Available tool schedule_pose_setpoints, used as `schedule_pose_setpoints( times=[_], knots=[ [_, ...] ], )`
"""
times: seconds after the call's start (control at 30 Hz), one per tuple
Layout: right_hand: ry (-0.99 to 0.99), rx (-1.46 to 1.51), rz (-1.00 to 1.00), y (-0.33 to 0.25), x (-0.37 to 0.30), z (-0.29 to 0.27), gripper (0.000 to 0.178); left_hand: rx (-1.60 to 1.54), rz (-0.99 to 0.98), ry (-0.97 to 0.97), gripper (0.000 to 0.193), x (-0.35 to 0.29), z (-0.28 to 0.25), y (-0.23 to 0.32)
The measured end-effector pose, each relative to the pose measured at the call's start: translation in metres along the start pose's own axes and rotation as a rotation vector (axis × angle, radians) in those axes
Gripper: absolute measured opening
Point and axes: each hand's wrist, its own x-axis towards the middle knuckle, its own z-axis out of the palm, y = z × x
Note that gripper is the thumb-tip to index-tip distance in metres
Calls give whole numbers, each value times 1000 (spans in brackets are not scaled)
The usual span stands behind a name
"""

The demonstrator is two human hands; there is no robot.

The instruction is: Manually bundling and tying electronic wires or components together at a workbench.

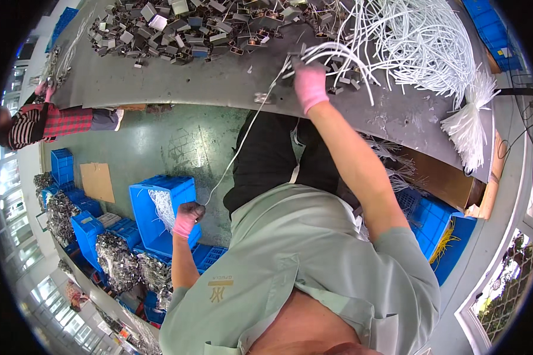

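A long white wire [241, 146] runs slantwise from the table edge down to my left hand [188, 219], which is closed on its lower end near a blue crate. My right hand [311, 84], in a pink glove with dark fingertips, is above the grey table [177, 83]. Its fingers are closed around a few white wires [344, 52] that arch to the right. The wire's upper end reaches this hand, where a small metal part may sit; too small to tell. Small metal-cased parts [177, 32] lie heaped at the far side.
A large tangle of white wires [423, 44] covers the table's right, with a bundle [472, 127] hanging over the edge. A blue crate [180, 192] with white wires stands at my left, among several others. Another person [59, 122] works at the table's left end.
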Motion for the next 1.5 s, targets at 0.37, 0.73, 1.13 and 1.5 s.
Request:
schedule_pose_setpoints(
  times=[0.37,0.73,1.13,1.5],
  knots=[
    [-42,117,-124,8,29,-21,19,-29,-2,57,48,-2,-10,-5],
    [-38,-569,-462,8,17,-32,16,-165,99,23,50,5,-8,-9],
    [-302,-337,-161,-46,75,-78,36,-61,123,26,50,31,10,0],
    [-81,-58,44,-54,57,-89,31,-167,132,-2,53,37,15,-8]
  ],
)
